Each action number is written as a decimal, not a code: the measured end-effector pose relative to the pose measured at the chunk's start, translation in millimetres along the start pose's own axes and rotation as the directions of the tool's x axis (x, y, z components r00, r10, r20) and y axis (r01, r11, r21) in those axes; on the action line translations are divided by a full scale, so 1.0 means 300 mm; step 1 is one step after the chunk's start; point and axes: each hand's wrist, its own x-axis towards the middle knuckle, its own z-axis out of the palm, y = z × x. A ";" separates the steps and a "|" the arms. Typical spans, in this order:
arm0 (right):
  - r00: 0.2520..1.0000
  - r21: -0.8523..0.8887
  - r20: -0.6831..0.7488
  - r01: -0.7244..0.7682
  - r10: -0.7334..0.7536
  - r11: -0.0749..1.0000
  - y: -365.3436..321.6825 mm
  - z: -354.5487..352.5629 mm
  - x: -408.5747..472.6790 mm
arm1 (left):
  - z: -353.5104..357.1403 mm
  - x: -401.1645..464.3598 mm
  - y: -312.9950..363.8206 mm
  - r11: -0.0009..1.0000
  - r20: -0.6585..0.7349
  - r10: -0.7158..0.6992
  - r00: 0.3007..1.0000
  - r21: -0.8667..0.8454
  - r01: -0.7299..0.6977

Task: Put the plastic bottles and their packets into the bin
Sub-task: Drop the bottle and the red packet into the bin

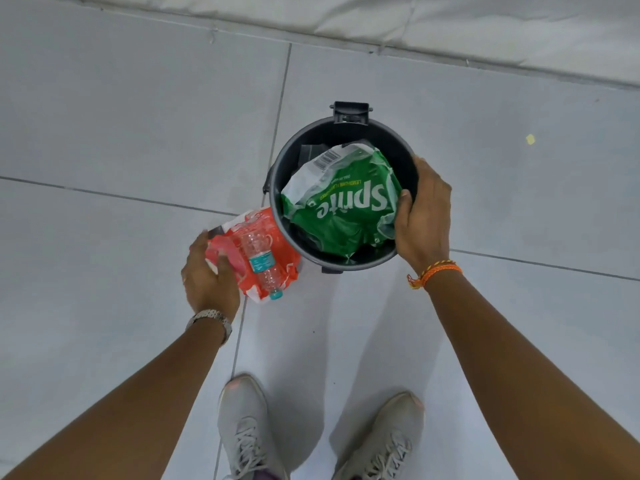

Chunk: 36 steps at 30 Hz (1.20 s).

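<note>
I stand over a dark bin (277,174) on a grey tiled floor (121,133), my shoes (242,427) at the lower edge of the view. My right hand (420,216) rests on the bin's right rim, fingers loosely curled with the thumb against a crumpled green packet (343,206) that fills the bin's mouth. My left hand (207,271), a watch (211,318) on its wrist, grips a red packet (256,237) together with a clear bottle (261,263), held just beside the bin's left wall, outside it. An orange thread band (434,273) circles my right wrist.
</note>
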 end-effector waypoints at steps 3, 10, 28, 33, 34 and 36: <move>1.000 0.008 -0.024 0.019 -0.019 1.000 0.015 0.012 0.004 | -0.008 -0.002 -0.104 0.978 0.032 -0.196 0.980 0.078 0.193; 0.995 0.050 -0.069 0.073 -0.069 0.996 0.050 0.035 0.003 | 0.187 0.018 -0.108 0.963 0.158 -0.108 0.981 0.261 0.064; 0.989 0.071 -0.127 -0.070 0.079 0.995 0.068 0.067 -0.010 | 0.069 -0.057 0.056 0.923 -0.199 -0.382 0.903 -0.033 0.383; 0.990 0.076 -0.107 -0.089 0.097 0.993 0.056 0.053 -0.009 | -0.085 -0.206 0.288 0.930 -0.218 -0.162 0.962 -0.361 0.075; 0.990 0.078 -0.103 -0.091 0.098 0.993 0.055 0.051 -0.007 | -0.074 -0.213 0.329 0.937 -0.144 -0.119 0.982 -0.343 0.063; 0.991 0.076 -0.091 -0.095 0.102 0.993 0.054 0.047 -0.005 | -0.022 -0.217 0.399 0.987 0.014 -0.055 0.998 -0.149 0.056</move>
